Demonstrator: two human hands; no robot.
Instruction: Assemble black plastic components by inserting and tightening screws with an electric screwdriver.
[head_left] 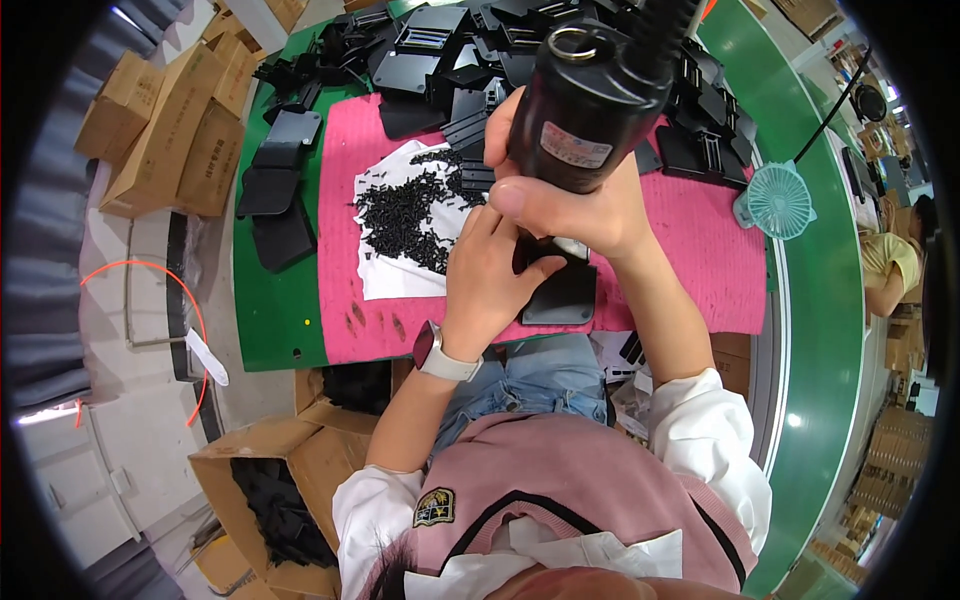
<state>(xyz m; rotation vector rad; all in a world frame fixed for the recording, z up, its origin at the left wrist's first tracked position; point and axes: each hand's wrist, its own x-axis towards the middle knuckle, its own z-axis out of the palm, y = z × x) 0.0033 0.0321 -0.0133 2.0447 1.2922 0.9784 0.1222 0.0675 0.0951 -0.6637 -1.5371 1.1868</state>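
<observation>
My right hand (575, 205) grips a black electric screwdriver (585, 110) held upright, its tip hidden below my fingers. My left hand (490, 275) rests on a flat black plastic part (562, 296) that lies on the pink mat (700, 260), fingers steadying it under the tool. A heap of small black screws (405, 215) is spread on a white sheet (390, 275) just left of my hands. I wear a watch on my left wrist.
Many black plastic parts (440, 50) are piled at the far side of the green table (275, 320). A small teal fan (778, 200) stands to the right. Cardboard boxes (175, 130) sit far left; an open box (270, 490) of black parts is on the floor. Another person (885, 265) sits at far right.
</observation>
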